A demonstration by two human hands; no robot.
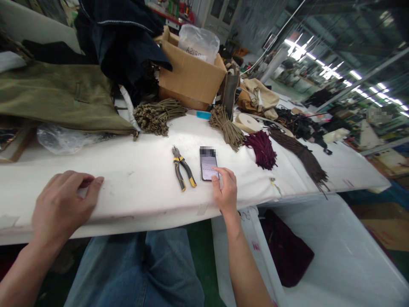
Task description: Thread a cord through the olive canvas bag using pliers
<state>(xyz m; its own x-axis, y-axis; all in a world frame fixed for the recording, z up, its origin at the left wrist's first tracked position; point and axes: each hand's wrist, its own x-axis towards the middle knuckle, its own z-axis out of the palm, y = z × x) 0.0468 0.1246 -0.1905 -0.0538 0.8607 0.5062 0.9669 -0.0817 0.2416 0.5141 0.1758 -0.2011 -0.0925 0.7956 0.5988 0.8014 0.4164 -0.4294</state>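
The phone (207,165) I had under my right hand (226,187) was a slim, dark-edged slab, its lit screen pale lilac over most of its length and darker at the top, where the detail was blurred out. It lay flat, face up, on the white table (143,183), with my fingertips over its lower right corner. Its long axis ran away from me, almost straight, the top end leaning slightly left of my fingers and the bottom end toward me. My right thumb and index finger were a little apart over the glass, not clamped on it; whether both tips pressed it, I couldn't tell.

Just left of the phone lay pliers (177,160), nose pointing away, black and yellow handles spread toward me. Farther left, my left hand (62,207) rested on the cloth, fingers curled toward the thumb; I couldn't tell whether the tips met. Beyond my right fingers, off to the right, sat maroon cords (262,150), with an olive bundle (225,128) behind and to their left.
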